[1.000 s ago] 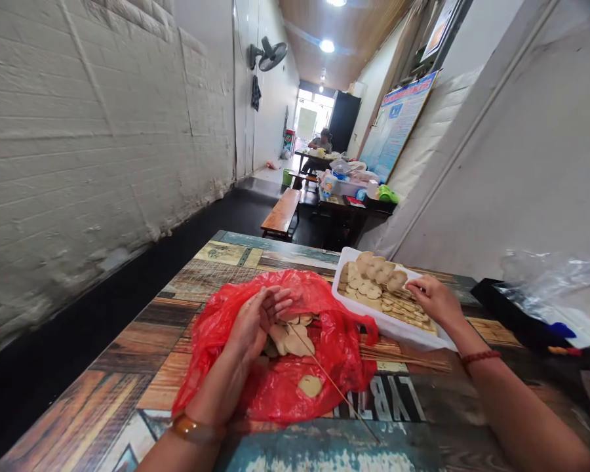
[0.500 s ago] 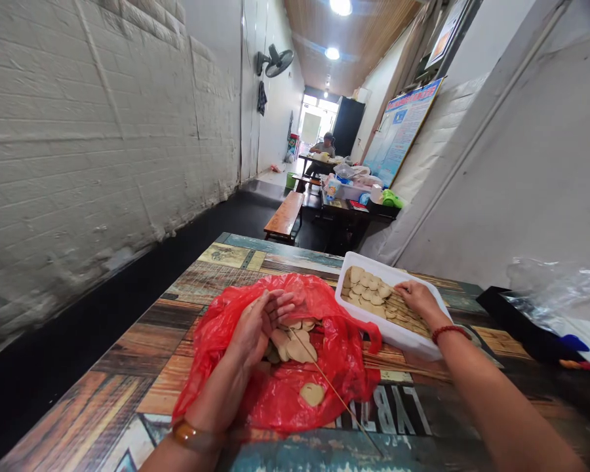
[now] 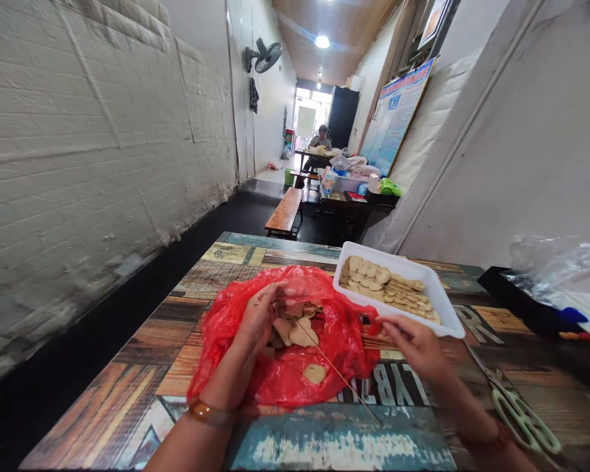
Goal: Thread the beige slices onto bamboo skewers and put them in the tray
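In the head view my left hand (image 3: 265, 311) hovers over the open red plastic bag (image 3: 285, 390), palm turned inward, fingers loosely curled and apart, holding nothing I can see. Thin flat tan slices (image 3: 303, 334) lie in the bag, and a single slice (image 3: 314, 373) rests on its front part. A thin wooden skewer (image 3: 344, 381) slants across the slices and the bag onto the table. My right hand (image 3: 413, 342), slightly blurred, has its fingers stretched towards the bag's handle (image 3: 372, 318). Beneath its fingertips are more thin skewers (image 3: 377, 342), partly hidden.
A white tray (image 3: 455, 322) behind my right hand holds rows of skewered tan slices (image 3: 408, 296). Pale-green-handled scissors (image 3: 524, 416) lie at the right on the patterned table (image 3: 142, 341). A black box (image 3: 516, 305) with clear plastic stands farther right. A person (image 3: 321, 139) sits far back.
My right hand has left the slices in the tray and moved towards me and left, to the bag's handle. The scissors have come into view. My left hand stays over the bag.
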Motion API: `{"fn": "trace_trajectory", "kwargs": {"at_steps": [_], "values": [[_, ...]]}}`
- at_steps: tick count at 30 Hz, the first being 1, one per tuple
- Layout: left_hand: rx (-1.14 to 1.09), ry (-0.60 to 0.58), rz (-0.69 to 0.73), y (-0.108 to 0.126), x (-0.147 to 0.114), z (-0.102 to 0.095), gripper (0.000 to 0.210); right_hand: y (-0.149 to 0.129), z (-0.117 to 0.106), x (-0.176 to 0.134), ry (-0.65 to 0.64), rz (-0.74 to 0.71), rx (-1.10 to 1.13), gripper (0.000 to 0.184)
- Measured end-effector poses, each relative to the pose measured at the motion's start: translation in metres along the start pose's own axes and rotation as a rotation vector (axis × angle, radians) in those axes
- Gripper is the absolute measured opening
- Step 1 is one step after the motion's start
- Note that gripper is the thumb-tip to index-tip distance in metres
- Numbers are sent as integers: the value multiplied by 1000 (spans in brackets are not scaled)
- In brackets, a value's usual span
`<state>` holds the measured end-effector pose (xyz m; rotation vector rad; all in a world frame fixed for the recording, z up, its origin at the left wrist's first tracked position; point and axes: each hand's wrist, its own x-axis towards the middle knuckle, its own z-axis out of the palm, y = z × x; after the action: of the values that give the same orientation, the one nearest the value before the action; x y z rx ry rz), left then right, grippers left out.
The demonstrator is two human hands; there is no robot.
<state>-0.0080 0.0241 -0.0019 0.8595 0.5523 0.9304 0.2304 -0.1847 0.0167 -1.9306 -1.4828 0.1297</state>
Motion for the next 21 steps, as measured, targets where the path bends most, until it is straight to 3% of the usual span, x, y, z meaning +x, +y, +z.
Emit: {"fn": "trace_trajectory", "kwargs": {"at_steps": [4, 8, 15, 19, 21], "values": [[76, 25, 67, -2, -7, 4, 38, -27, 45, -33, -134, -110, 7, 30], [134, 46, 140, 2, -26, 2, 37, -34, 73, -42, -178, -156, -152, 27], [353, 161, 145, 7, -76, -15, 37, -26, 85, -37, -223, -179, -224, 29], [531, 149, 156, -7, -85, -19, 31, -38, 88, -27, -214, -176, -226, 29], [725, 117, 209, -15, -85, -18, 23, -46, 92, -19, -219, -187, -211, 24]]}}
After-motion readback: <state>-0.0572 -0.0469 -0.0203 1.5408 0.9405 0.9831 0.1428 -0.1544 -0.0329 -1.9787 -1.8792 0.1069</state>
